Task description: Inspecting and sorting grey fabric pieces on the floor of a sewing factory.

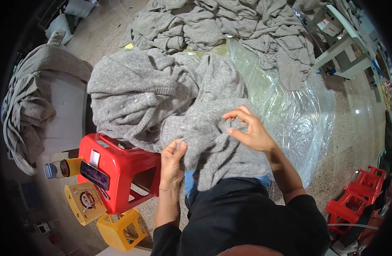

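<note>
A grey knitted sweater [191, 128] lies across my lap, its fabric bunched and folded. My left hand [173, 157] pinches its near left part between thumb and fingers. Over the right side of the same knit is my right hand [250, 130], its thumb and index finger apart and curved around a raised fold. Whether a thin thread runs between those fingertips is too small to tell. Just beyond, to the left, a heap of grey knitwear [132, 94] with small shiny buttons touches the piece on my lap.
A red stool [115, 170] at my left bears a phone [94, 175]. Beside it are a yellow-lidded bottle [61, 168], a yellow box [87, 202] and a yellow stool [123, 228]. Clear plastic sheeting [300, 123] covers floor at right, below more grey knitwear [213, 25]. Red stools [354, 194] stand lower right.
</note>
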Available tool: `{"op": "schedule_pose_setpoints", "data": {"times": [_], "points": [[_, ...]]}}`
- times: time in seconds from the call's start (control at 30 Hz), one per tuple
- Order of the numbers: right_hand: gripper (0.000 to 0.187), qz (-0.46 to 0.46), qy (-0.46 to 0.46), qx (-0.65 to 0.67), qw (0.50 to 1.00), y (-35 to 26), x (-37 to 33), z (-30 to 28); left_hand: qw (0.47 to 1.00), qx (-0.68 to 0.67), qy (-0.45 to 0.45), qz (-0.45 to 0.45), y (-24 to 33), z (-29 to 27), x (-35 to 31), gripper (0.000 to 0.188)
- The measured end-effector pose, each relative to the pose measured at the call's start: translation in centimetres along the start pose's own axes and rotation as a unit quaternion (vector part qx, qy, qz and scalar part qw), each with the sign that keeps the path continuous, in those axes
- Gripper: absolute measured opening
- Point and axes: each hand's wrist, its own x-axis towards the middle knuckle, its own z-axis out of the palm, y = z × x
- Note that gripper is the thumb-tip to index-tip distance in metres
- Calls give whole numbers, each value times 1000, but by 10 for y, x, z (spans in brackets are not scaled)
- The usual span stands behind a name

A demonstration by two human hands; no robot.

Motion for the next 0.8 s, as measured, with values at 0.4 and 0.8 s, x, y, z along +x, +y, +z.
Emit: {"op": "schedule_pose_setpoints", "data": {"times": [0.4,0.8], "points": [[18,-51,-7,131,990,14,9,39,993,35,-77,-84,-18,29,7,13],[13,-111,-9,-15,994,-11,-4,33,985,125,34,112,-34,44,19,18]]}}
